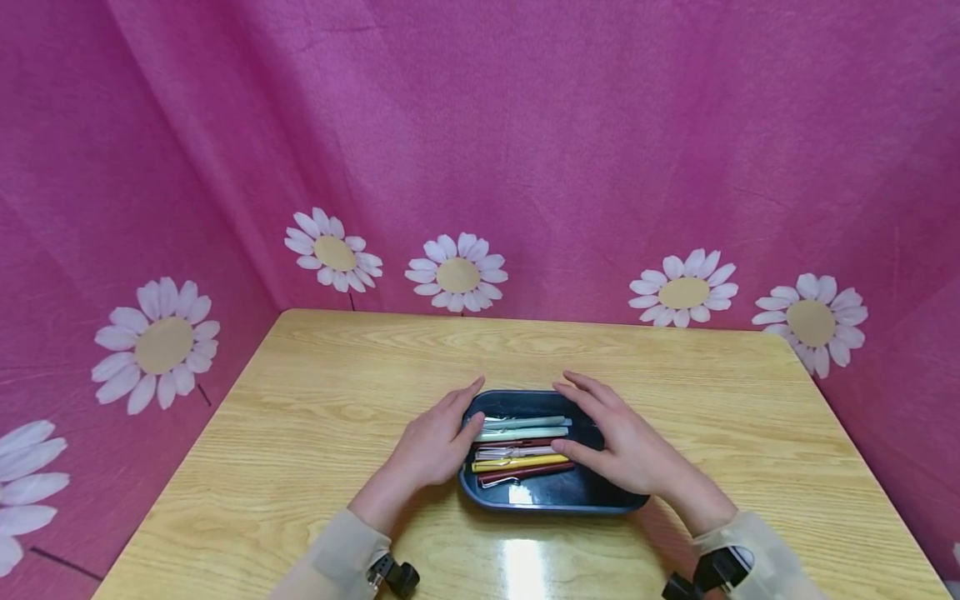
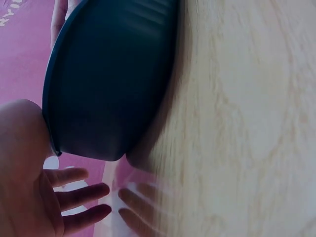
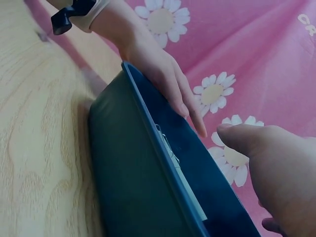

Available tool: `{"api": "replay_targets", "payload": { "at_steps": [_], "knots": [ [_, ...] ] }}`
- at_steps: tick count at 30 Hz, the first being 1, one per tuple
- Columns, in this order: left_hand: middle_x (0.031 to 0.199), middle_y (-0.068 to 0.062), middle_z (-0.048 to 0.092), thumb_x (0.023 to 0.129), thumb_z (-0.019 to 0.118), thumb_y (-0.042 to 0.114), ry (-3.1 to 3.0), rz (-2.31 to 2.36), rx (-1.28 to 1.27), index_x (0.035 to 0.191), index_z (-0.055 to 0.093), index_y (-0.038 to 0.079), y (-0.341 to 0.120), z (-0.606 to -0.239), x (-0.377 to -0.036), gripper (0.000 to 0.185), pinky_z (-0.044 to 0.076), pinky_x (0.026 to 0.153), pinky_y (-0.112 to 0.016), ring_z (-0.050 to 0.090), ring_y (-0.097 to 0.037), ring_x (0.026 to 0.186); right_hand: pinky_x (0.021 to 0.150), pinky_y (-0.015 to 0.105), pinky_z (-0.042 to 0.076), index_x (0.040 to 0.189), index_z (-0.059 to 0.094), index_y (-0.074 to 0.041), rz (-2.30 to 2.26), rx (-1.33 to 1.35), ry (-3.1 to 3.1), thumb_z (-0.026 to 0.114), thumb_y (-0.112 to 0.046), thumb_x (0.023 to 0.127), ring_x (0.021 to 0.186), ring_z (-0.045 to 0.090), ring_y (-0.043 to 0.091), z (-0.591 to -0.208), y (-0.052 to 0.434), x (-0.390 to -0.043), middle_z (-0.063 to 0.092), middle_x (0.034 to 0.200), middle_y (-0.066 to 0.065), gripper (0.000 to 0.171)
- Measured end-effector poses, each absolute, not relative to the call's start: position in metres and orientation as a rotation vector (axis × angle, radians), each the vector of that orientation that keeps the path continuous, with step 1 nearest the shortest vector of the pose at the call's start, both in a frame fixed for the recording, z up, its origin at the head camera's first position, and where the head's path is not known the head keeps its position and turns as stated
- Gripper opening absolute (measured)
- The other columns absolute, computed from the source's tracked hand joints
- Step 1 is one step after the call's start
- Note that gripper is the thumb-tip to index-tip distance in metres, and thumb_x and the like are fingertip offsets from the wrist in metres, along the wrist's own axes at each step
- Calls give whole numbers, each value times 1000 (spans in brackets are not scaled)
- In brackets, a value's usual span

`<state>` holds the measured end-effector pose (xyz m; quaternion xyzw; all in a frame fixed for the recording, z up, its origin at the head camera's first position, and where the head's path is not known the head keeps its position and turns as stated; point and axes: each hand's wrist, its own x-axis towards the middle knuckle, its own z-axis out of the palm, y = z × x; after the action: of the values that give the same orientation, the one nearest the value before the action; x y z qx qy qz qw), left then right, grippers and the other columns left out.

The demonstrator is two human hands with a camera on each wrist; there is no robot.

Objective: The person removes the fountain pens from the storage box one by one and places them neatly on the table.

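A dark blue oval tray [image 1: 555, 502] sits on the wooden table [image 1: 337, 375] near its front edge. Several pens lie side by side in it, among them a pale green pen [image 1: 521, 433], a yellow pen [image 1: 517, 462] and a dark red pen [image 1: 528, 473]. My left hand [image 1: 442, 437] rests against the tray's left rim with straight fingers. My right hand [image 1: 618, 442] lies flat over the tray's right end, thumb pointing toward the pens. The left wrist view shows the tray's outer wall [image 2: 108, 84] beside my open palm [image 2: 29, 177]. The right wrist view shows the tray [image 3: 133, 182] from its side.
A pink cloth printed with white daisies [image 1: 525, 125] hangs behind the table and along both sides. Bare wood stretches left, right and behind the tray. A glare patch lies on the table's front edge [image 1: 525, 567].
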<state>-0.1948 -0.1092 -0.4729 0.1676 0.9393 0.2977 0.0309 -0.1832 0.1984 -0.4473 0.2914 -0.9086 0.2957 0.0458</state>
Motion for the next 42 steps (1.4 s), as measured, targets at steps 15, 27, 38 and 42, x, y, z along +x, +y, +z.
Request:
{"api": "replay_targets", "payload": {
  "at_steps": [15, 27, 38, 42],
  "knots": [
    [160, -13, 49, 115, 43, 22, 2731, 1204, 503, 165, 39, 14, -105, -476, -198, 50, 36, 121, -50, 45, -30, 148, 110, 66, 44, 161, 46, -30, 989, 914, -2804, 72, -56, 97, 147, 40, 32, -449, 193, -182, 37, 167, 4, 73],
    [158, -16, 51, 114, 45, 18, 2735, 1258, 469, 163, 43, 11, -102, -474, -197, 49, 37, 119, -53, 47, -32, 146, 112, 61, 43, 157, 51, -20, 1092, 954, -2757, 75, -45, 99, 140, 49, 28, -451, 193, -185, 48, 158, 3, 68],
    [157, -15, 53, 115, 45, 21, 2746, 1304, 383, 161, 47, 13, -99, -475, -195, 47, 38, 119, -52, 47, -30, 146, 101, 56, 54, 154, 54, -14, 1194, 956, -2767, 79, -35, 97, 125, 63, 27, -456, 187, -193, 59, 148, 7, 66],
    [155, -16, 54, 114, 46, 21, 2775, 1305, 371, 160, 49, 12, -98, -476, -194, 46, 39, 118, -52, 49, -30, 145, 93, 55, 59, 153, 55, -13, 1224, 967, -2763, 80, -32, 97, 122, 65, 28, -458, 185, -196, 61, 144, 7, 64]
  ]
}}
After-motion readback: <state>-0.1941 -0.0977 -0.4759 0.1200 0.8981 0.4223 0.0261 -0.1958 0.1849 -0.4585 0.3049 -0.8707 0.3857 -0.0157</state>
